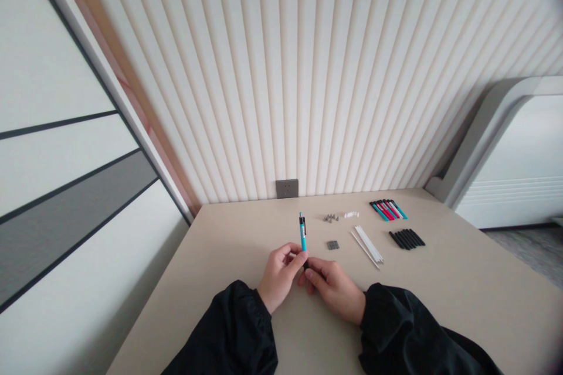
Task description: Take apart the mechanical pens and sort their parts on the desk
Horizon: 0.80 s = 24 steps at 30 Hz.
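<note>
A blue ballpoint pen [303, 239] with a black clip stands upright between my two hands above the table. My left hand [282, 274] pinches its barrel between thumb and fingers. The black lower end of the pen is in the closed fingers of my right hand [333, 285], which partly hide it. To the right of the pen lie small grey springs [333, 245] and several grey cone-shaped tips [331, 218]. A bundle of thin white ink refills [368, 245] rests farther right, one slightly apart from the others.
Small white pieces [351, 214] lie behind the refills. At the back right are blue and red pen barrels [389, 210] in a row, with black tubular grips [407, 239] in front. The beige table [229, 246] meets a ribbed wall with a dark socket [287, 188].
</note>
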Motion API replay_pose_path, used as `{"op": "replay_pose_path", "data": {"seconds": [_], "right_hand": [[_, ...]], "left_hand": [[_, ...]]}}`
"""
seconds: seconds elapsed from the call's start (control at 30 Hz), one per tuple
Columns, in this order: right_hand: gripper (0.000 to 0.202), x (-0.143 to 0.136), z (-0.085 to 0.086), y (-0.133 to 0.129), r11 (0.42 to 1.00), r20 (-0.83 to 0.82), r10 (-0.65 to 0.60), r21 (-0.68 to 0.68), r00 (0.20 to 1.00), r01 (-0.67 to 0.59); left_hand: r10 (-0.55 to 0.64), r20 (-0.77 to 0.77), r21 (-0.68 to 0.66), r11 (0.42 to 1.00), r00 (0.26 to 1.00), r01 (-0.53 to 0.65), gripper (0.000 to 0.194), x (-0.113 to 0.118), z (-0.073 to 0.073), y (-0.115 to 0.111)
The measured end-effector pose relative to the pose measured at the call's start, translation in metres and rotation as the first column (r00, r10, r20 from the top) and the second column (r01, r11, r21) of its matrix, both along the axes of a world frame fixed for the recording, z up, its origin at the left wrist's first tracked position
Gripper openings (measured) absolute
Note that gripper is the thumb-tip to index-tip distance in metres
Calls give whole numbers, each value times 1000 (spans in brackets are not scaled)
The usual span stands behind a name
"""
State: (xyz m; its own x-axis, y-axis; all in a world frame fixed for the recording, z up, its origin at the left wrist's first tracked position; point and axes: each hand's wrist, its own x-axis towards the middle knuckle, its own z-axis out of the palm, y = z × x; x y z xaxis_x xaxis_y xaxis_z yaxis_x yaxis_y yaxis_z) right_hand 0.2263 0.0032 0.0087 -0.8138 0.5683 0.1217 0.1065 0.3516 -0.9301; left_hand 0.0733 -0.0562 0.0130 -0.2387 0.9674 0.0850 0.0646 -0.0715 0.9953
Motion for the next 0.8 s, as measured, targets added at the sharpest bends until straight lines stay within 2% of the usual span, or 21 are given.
{"op": "replay_pose_path", "data": {"seconds": [0.17,0.37,0.53,0.8], "right_hand": [[29,-1,1,0,999,-23,13,-32,1000,-14],[28,0,-1,1,1000,16,19,6,1000,-19],[29,1,-2,2,1000,-3,19,-7,1000,-19],[26,1,2,1,999,22,21,29,1000,-21]], "left_hand": [[-18,-53,44,999,998,21,34,1,7,-1],[62,-11,8,998,998,-62,32,0,3,-1],[-14,11,45,999,1000,13,30,1,6,-3],[21,-104,59,998,994,-15,30,-1,3,-2]]}}
